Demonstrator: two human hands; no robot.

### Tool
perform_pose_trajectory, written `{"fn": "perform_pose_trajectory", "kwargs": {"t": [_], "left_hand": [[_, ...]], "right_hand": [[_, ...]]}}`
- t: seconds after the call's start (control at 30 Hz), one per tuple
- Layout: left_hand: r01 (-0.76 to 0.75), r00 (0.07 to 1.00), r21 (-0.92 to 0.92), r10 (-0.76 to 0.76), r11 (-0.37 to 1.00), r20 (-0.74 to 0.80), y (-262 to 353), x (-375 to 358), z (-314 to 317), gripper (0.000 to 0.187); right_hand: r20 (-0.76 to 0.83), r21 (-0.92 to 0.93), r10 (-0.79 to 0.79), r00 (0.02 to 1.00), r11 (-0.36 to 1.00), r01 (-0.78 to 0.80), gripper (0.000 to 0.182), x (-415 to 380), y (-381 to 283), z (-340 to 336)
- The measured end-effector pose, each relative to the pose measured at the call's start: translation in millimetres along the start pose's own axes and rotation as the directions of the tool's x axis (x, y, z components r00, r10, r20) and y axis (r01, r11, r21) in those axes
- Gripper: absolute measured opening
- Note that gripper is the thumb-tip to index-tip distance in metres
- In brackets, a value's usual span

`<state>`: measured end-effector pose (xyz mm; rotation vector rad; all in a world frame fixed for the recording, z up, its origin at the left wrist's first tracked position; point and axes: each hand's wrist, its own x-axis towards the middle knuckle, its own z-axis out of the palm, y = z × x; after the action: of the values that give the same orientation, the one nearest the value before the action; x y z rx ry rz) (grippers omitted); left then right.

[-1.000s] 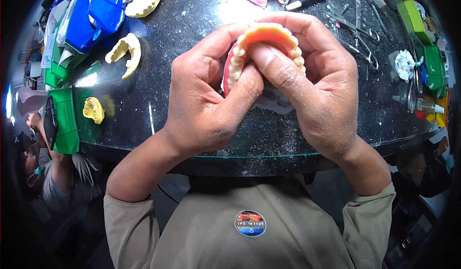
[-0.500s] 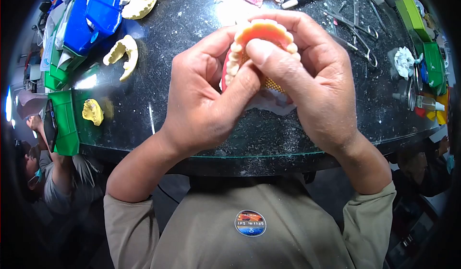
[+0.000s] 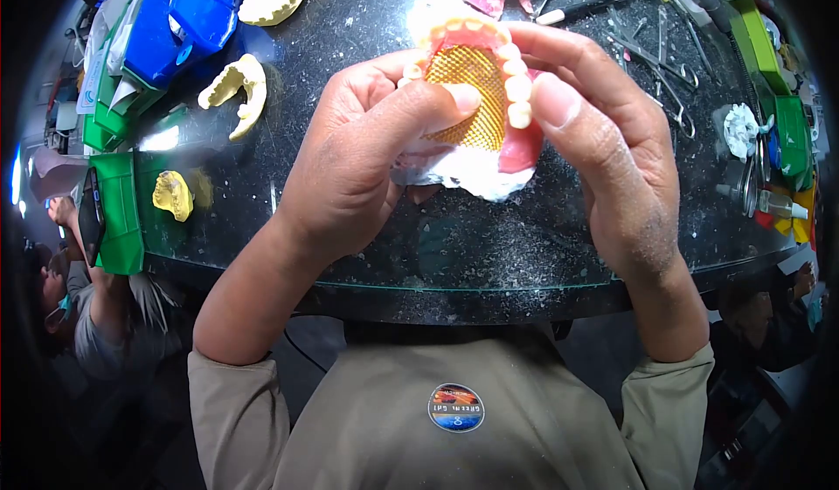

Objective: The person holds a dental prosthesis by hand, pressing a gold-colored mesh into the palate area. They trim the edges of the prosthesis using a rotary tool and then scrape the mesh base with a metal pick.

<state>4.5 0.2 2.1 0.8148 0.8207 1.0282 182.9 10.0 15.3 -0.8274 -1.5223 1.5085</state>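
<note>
A denture [image 3: 518, 97] with cream teeth and pink gum sits on a white plaster cast [image 3: 489, 180]. A gold mesh plate [image 3: 476, 62] spans its palate. My left hand [image 3: 350, 140] grips it from the left, the thumb pressed on the mesh and the fingers mostly hidden underneath. On the other side, my right hand [image 3: 612, 132] holds its edge, with the thumb by the outer side of the teeth and the index finger behind the upper right rim. The denture is held above the dark bench [image 3: 419, 263].
Yellow bite-shaped pieces [image 3: 249, 83] and a small yellow cast [image 3: 173, 194] lie left, near blue bins [image 3: 188, 18] and a green bin [image 3: 121, 215]. Scissors [image 3: 664, 66], pink scraps [image 3: 483, 2] and crumpled white material [image 3: 740, 130] lie beyond. Another person [image 3: 100, 306] sits at left.
My right thumb has moved off the palate to the denture's right side, uncovering the mesh. The denture has tilted, showing more plaster. My left thumb now presses on the mesh.
</note>
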Motion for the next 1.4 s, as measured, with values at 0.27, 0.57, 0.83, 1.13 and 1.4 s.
{"fn": "perform_pose_trajectory", "kwargs": {"t": [0.27,0.57,0.83,1.13,1.4], "left_hand": [[0.053,0.991,-0.251,-0.083,0.967,-0.109,0,-1,-4,0.051],[0.144,0.989,-0.449,-0.109,0.882,0.101,1,0,-19,0.054],[0.169,0.968,-0.486,-0.051,0.857,0.247,-1,2,-26,0.055],[0.087,0.979,-0.368,-0.012,0.926,0.201,-1,1,-29,0.057],[-0.123,0.988,-0.089,0.131,0.988,0.086,1,-7,-9,0.057]], "right_hand": [[-0.003,-0.01,-0.019,1.0,1.0,0.019,0.04,0,2,-3],[0.02,-0.022,-0.032,0.999,0.999,0.033,0.041,1,3,-5],[0.016,-0.039,-0.027,1.0,0.999,0.028,0.041,0,3,-6],[-0.009,-0.112,-0.063,0.998,0.992,0.062,0.041,0,6,-10],[-0.106,-0.187,-0.087,0.991,0.98,0.066,0.037,2,8,-15]]}}
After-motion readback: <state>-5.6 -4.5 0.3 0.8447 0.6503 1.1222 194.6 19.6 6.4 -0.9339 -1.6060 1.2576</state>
